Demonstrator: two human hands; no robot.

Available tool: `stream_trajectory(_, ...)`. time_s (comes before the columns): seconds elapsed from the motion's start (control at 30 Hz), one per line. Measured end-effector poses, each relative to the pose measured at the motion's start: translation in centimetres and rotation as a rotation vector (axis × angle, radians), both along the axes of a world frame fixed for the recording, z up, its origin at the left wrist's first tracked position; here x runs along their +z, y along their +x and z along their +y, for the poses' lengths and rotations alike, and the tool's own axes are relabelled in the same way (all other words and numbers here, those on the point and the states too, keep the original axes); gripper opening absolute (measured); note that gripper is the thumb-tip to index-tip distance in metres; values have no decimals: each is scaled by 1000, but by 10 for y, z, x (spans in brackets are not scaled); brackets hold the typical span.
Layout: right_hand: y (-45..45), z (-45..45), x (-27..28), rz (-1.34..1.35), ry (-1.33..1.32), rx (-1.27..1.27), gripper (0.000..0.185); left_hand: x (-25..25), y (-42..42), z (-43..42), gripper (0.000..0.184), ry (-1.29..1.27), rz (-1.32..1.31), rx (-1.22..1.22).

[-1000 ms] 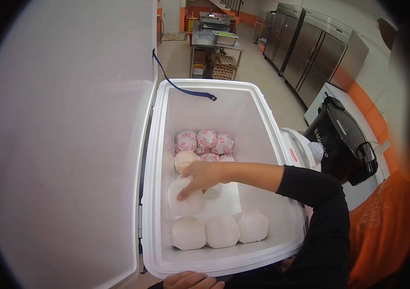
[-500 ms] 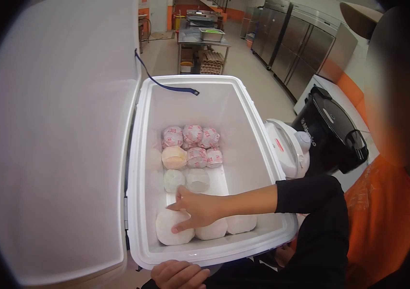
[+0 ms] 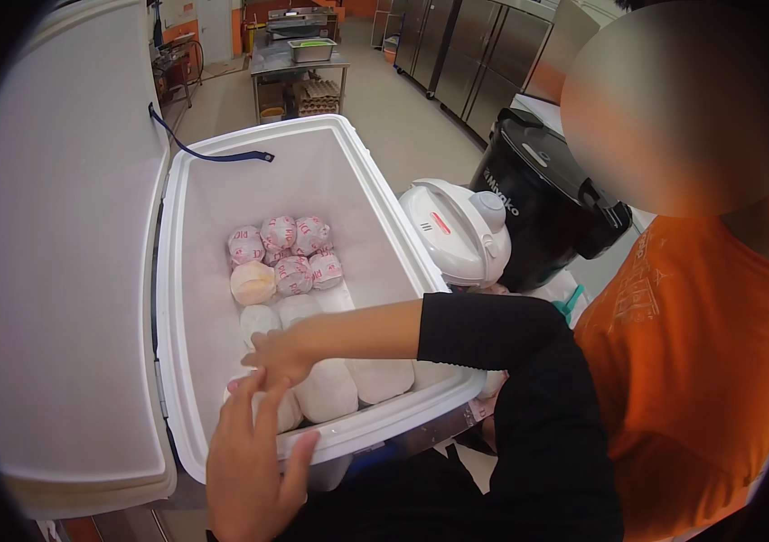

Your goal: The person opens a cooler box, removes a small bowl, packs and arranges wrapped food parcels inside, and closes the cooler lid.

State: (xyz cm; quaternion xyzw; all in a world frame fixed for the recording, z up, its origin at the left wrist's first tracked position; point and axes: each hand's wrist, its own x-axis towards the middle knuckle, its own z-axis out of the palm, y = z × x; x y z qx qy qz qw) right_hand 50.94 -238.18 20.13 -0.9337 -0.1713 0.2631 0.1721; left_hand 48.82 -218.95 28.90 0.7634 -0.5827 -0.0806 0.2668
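Inside the white cooler box, my right hand hangs over the white wrapped bundles with its fingers apart. A front-left white bundle lies just below it, partly hidden by my hands. Beside that bundle are two more, a middle one and a right one. My left hand is raised over the front rim, fingers spread, its fingertips close to my right hand. Farther back sit a smaller white bundle, a yellowish bundle and several red-printed wrapped bundles.
The cooler's open lid stands at the left, with a blue strap. A white appliance and a black Miyako pot are at the right. Close by at the right is a person in an orange shirt.
My left hand has risen from the front edge and opened over the rim. My right hand has moved off the front-left bundle's top. The view has swung right, showing more of the person.
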Motion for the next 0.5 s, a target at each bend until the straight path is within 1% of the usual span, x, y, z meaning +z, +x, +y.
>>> stream_trajectory(0.03,1,-6,10,-9,-89,-16,43,-1,2,-7,45,-39,81,28)
stream_trajectory(0.1,-23,-18,89,54,-263,-256,33,7,6,-21,44,19,329,95)
stream_trajectory(0.13,-48,-24,108,-160,-272,-526,23,-1,5,-21,46,58,202,178)
stream_trajectory(0.17,-82,-37,124,-528,-158,-605,20,-6,7,-22,47,151,186,205)
stream_trajectory(0.2,-112,-42,140,-700,-21,-728,19,-10,10,-23,49,251,170,228)
stream_trajectory(0.23,-143,-47,142,-859,136,-851,18,-12,12,-24,51,352,151,249)
stream_trajectory(0.27,-176,-49,144,-836,171,-969,18,-11,11,-23,57,393,189,250)
stream_trajectory(0.3,-207,-48,142,-807,208,-1090,19,-8,10,-24,58,440,201,265)
stream_trajectory(0.33,-231,-50,123,-754,292,-1225,19,-6,9,-26,59,482,212,281)
stream_trajectory(0.37,-251,-54,91,-697,378,-1359,20,-4,9,-29,59,524,223,296)
stream_trajectory(0.43,-277,-68,15,-458,286,-1399,21,0,7,-30,59,524,231,317)
stream_trajectory(0.5,-284,-70,-68,-116,344,-1316,23,-2,7,-30,58,519,232,324)
